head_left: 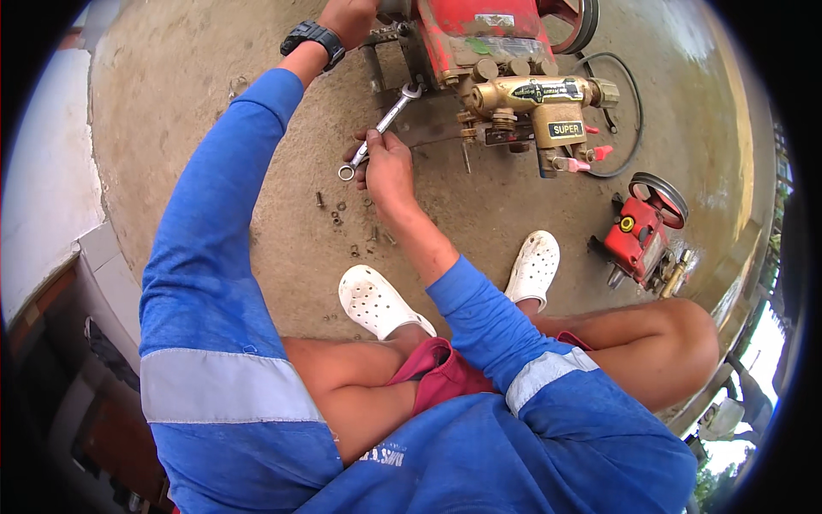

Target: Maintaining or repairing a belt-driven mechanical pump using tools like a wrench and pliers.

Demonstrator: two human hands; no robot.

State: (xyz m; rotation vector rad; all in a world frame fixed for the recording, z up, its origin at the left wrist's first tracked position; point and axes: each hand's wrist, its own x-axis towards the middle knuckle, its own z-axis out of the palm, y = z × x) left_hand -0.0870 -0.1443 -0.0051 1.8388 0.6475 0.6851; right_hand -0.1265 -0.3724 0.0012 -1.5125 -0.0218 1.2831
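Observation:
My right hand (385, 169) is closed around the shaft of a silver combination wrench (396, 113). The wrench's ring end sticks out below my fingers, and its open end points up toward a rusty metal frame (375, 70). Beside that frame stands a large red pump (484, 36) with a brass-coloured valve body (558, 120) in front. My left hand (349, 20), with a black watch on the wrist, reaches to the top edge of the view beside the frame. Its fingers are cut off, so what it touches is hidden.
Several loose bolts and nuts (336, 218) lie on the concrete floor, just in front of my white clogs (377, 300). A smaller red pump (638, 236) with a black pulley sits to the right. A black hose (640, 107) curves beside the large pump. At left is a white wall (51, 171).

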